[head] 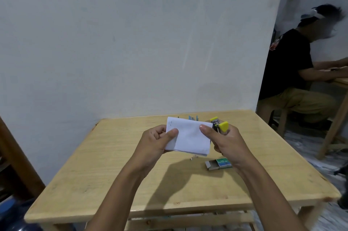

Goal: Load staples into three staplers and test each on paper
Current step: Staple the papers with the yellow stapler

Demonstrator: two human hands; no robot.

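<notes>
Above the middle of the pale wooden tabletop, a folded white sheet of paper is held up in the air between both hands, clear of the wood. The left hand takes the sheet at its nine o'clock edge; its grip is closed on the paper, with the thumb flat on the near face and the curled fingers behind. The right hand is at the sheet's three o'clock edge, with its thumb tip laid on the upper corner there. Its grip is also curled round a small stapler with yellow plastic ends and a metal middle, which sticks up out of the fist at about one o'clock from the paper. Whether the stapler's mouth is over the paper's edge cannot be told. Behind the sheet's top edge, towards twelve o'clock, the tips of a light blue stapler show; the rest is hidden. On the tabletop at about five o'clock from the paper lies a small green and grey cardboard staple box, its tray slid partly out. A few loose metal staples lie just below the paper's lower edge. A plain pale wall stands beyond the tabletop. At two o'clock in the view, a seated person in a black shirt leans over another table.
</notes>
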